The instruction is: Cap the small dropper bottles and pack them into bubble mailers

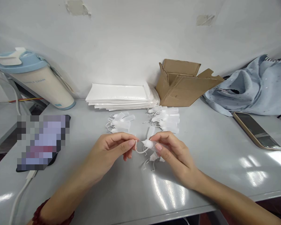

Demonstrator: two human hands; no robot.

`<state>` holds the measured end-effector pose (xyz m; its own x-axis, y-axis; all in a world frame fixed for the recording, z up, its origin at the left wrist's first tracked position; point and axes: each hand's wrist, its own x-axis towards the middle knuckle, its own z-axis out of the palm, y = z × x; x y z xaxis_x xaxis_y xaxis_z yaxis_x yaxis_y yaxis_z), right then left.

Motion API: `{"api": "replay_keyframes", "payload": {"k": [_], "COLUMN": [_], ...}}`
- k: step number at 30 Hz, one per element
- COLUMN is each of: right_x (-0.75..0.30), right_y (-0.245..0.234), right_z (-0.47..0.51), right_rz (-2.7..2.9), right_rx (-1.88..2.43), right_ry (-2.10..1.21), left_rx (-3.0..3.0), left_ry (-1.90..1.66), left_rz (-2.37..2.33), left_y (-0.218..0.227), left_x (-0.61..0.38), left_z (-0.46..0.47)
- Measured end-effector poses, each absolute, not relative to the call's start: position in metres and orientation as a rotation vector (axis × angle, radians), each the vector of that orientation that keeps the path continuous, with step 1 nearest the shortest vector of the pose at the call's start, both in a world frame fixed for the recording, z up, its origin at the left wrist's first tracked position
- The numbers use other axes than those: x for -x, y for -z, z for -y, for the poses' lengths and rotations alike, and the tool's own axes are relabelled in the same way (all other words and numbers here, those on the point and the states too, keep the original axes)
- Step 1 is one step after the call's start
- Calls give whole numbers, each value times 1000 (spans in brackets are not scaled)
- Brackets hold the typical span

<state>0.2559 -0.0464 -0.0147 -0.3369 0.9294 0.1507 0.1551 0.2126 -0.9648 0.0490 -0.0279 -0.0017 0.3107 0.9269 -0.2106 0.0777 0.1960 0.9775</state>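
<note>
A small translucent needle-tip squeeze bottle lies sideways between my hands, its needle pointing left. My right hand is closed around its body, with thumb and fingers just behind the white cap end. A thin white strap loops from the bottle's neck to my left hand, whose thumb and forefinger pinch its far end at the needle tip; what is inside that pinch is hidden. Several similar bottles lie under and beyond my right hand, in a right-hand pile and a smaller left-hand group.
White padded envelopes are stacked against the wall beside an open cardboard box. At left stand a tumbler and a blurred-out phone with a cable. To the right are another phone and a light blue cloth bag.
</note>
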Motion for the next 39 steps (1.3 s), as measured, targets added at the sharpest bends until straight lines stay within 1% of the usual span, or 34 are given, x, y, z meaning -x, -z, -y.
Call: {"api": "replay_keyframes", "payload": {"k": [17,22,29,39], "right_x": [-255,-256,-255,-253], "right_y": [15,15,17,22], "right_z": [48,49,46,44], "right_rz": [1654,1707,1791,1924], "right_rx": [1016,1057,1139,983], "right_ry": [-1202,-1181,-1034,-848], "left_rx": [-1185,-1251,-1501,-1505], "left_ry": [-808,-808,-765,-824], "left_rz": [-1059,-1107,-1292,-1324], "left_y": [5,3,-3,-1], "left_x": [-48,-49,-52,-58], "left_z": [29,28,31,35]}}
